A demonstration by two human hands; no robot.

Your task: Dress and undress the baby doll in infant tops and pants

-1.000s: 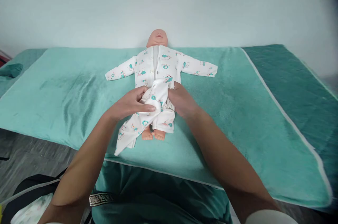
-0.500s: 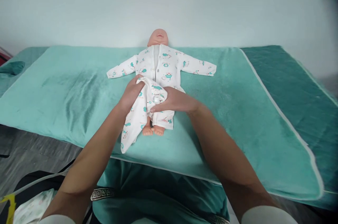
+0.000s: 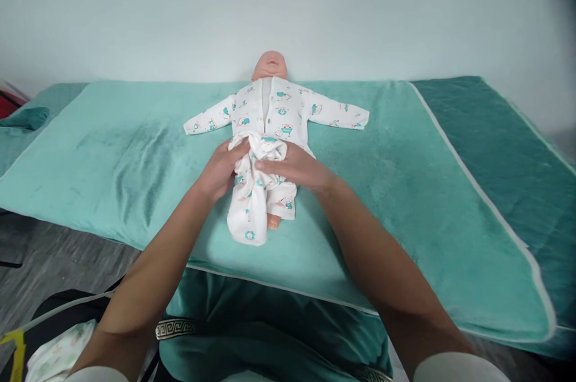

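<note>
A baby doll (image 3: 271, 64) lies on its back, arms spread, in a white printed jacket (image 3: 292, 100) that is open down the front. Over its lower body, both hands grip a bunched white baby garment (image 3: 247, 214) with the same green print; its exact kind is unclear. My left hand (image 3: 220, 169) has its thumb on the gathered edge, the fingers partly hidden behind the cloth. On the other side my right hand (image 3: 301, 166) pinches the bunched cloth, thumb in front. Below the hands the cloth hangs over one foot, while the other foot (image 3: 273, 222) shows beneath a printed hem.
A light green velvety cover (image 3: 382, 238) spreads over the bed, with a darker green cover (image 3: 508, 190) at the right. Behind the doll's head rises a pale wall (image 3: 288, 4). A printed white cloth (image 3: 58, 352) lies at the lower left beside yellow tape (image 3: 18, 349).
The garment's hanging end has swung right and inward, now covering one foot. My left hand has shifted slightly lower, and the gathered edge is bunched more tightly between both hands.
</note>
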